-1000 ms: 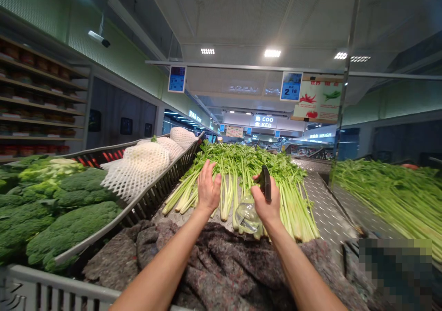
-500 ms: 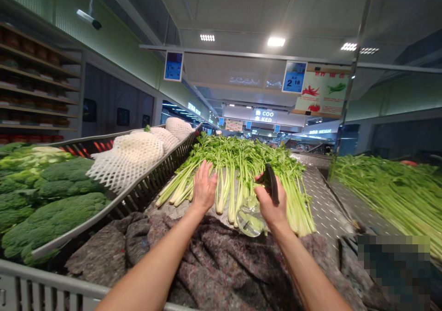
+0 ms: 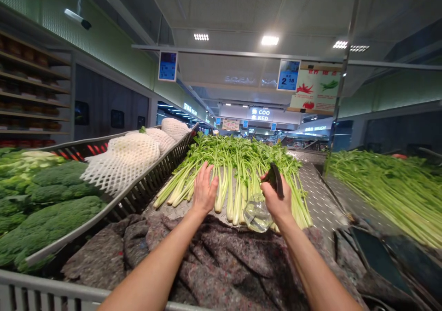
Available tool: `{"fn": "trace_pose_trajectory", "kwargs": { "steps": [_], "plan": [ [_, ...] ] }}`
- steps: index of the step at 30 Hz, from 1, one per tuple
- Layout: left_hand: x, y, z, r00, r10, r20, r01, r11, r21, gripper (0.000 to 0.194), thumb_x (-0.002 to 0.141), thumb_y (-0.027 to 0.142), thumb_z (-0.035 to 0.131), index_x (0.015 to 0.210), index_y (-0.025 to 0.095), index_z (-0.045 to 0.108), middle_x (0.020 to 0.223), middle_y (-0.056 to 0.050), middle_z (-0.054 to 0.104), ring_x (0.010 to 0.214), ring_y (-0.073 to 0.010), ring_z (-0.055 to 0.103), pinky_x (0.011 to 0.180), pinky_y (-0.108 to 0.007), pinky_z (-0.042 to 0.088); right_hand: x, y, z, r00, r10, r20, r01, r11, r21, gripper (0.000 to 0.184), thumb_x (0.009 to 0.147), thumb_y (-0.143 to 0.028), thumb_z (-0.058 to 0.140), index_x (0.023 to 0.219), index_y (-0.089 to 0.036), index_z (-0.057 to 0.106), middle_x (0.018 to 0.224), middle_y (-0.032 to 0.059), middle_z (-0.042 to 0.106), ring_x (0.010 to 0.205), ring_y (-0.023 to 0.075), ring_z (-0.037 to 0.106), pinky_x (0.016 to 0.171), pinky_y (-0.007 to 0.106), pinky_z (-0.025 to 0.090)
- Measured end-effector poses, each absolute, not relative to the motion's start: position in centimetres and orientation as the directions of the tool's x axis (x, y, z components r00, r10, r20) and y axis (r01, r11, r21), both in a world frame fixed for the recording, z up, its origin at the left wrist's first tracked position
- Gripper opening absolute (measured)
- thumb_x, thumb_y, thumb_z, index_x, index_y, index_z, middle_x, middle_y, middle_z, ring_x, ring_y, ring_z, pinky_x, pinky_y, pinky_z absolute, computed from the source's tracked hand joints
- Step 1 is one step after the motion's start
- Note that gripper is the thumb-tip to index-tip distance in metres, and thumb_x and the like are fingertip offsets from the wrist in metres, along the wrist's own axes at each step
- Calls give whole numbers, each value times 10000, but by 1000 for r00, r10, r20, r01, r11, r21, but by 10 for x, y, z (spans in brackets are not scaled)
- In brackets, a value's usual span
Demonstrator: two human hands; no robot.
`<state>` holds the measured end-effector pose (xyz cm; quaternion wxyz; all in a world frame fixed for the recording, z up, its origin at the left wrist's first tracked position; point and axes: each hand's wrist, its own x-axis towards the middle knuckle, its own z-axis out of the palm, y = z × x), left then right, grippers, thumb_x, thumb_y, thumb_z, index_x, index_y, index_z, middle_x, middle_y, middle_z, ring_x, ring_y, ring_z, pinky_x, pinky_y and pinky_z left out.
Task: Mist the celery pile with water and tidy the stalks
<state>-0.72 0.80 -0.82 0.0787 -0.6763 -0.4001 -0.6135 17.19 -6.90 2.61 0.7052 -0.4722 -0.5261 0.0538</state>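
Observation:
My right hand (image 3: 279, 198) grips a spray bottle with a black trigger head (image 3: 275, 178) and a clear body (image 3: 257, 213). The bottle is tilted over the near stalk ends of the celery (image 3: 229, 187), which lies in a broad spread on a patterned metal shelf (image 3: 322, 198). To the left, my left hand (image 3: 205, 191) is held with its fingers extended and close together, and nothing is in it. It hovers over or rests against the celery; contact cannot be made out. A crumpled grey-brown felt cloth (image 3: 221, 265) lies beneath both forearms.
On the left, a black slatted crate (image 3: 145, 187) holds broccoli (image 3: 65, 216) and cauliflower in white foam nets (image 3: 127, 157). A mirror (image 3: 380, 187) at the right reflects the greens. A dark phone-like slab (image 3: 380, 258) lies at the lower right. Price signs (image 3: 288, 75) hang overhead.
My right hand and the spray bottle have shifted slightly right over the celery. My left hand keeps nearly the same place, fingers still extended. The camera view has tilted and turned a little.

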Motion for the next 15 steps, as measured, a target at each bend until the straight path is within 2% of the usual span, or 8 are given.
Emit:
{"fn": "trace_pose_trajectory", "kwargs": {
  "steps": [7,15],
  "plan": [
    [-7,8,-8,-63,439,896,642,-670,374,481,834,410,246,1185,130,418,1332,-145,343,1233,-239,306,989,-458,279,171,-69,26,492,567,661,429,503,-750,271,602,-283,524,846,-173,569,755,19,594,602,155,513,559,280,385],
    [-8,11,-5,-67,424,903,631,-683,367,483,835,425,241,1181,139,418,1328,-143,350,1232,-231,306,994,-461,266,171,-69,22,475,536,698,456,528,-716,268,614,-284,514,855,-174,555,789,23,592,627,161,515,584,286,384]
  ]
}}
